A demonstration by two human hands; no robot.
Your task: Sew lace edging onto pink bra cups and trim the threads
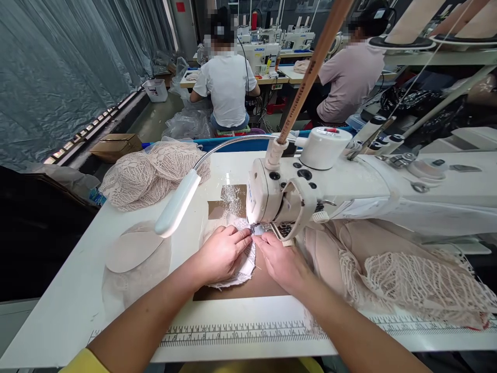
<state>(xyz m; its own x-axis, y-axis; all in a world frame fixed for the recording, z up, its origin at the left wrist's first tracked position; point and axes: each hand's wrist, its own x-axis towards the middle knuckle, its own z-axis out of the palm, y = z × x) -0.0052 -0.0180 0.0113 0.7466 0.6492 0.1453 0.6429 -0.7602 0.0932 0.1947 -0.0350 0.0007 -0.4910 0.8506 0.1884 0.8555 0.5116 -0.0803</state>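
A pale lace fabric piece [245, 267], curved at its lower edge, lies under the head of a white sewing machine [267, 191]. My left hand [225, 254] rests over it with fingers together, pinching the lace close to the needle. On the other side, my right hand [279, 259] has its thumb and fingertips closed at the fabric's right edge beside the presser foot. The needle and the exact grip are partly hidden by my fingertips. Beneath the lace is a brown plate [267, 287] on the white table [186, 311].
A heap of beige lace cups [155, 173] sits at back left, with sheer cut pieces [134, 251] nearer. A lamp [178, 202] on a bent neck hangs left of the machine. More beige lace fabric [411, 274] lies at right. Two people sit at machines beyond.
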